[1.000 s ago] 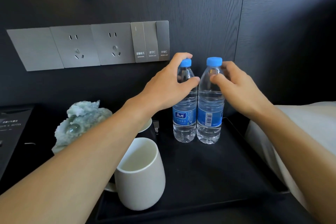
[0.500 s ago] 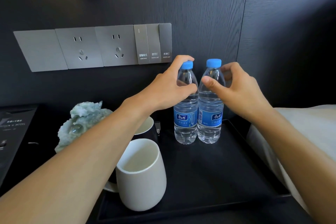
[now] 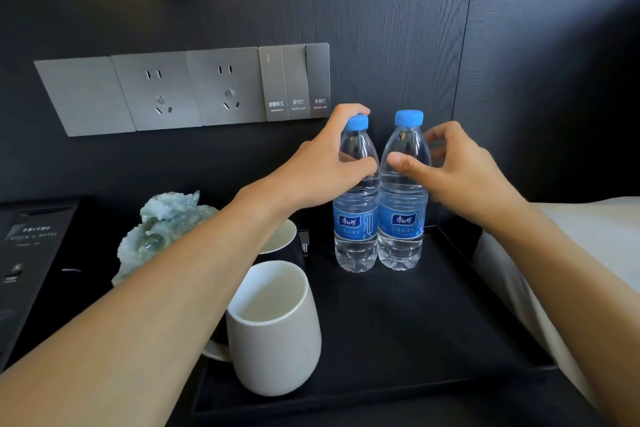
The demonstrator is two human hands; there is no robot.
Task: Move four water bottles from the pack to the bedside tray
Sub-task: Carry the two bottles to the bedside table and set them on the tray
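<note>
Standing upright side by side on the black rectangular tray (image 3: 450,340), two clear blue-capped plastic water bottles (image 3: 356,218) (image 3: 401,215) are each loosely encircled: left hand (image 3: 325,166) closed around one, right hand's (image 3: 460,166) grip partly open.

On the wall switch panel (image 3: 294,81) in front of you, three keys carry Chinese labels; the middle reads 读书灯 and the right one 床前灯, each with tiny English beneath, "READING LAMP" and "BEDSIDE LAMP" as far as you can make out. The left key's small line looks like "WARM MODE". Both water bottles (image 3: 356,218) (image 3: 401,218) wear blue labels with a white Chinese brand logo, too small to read surely. The dark card (image 3: 31,236) at your left shows faint letters ending in "HOTEL".
</note>
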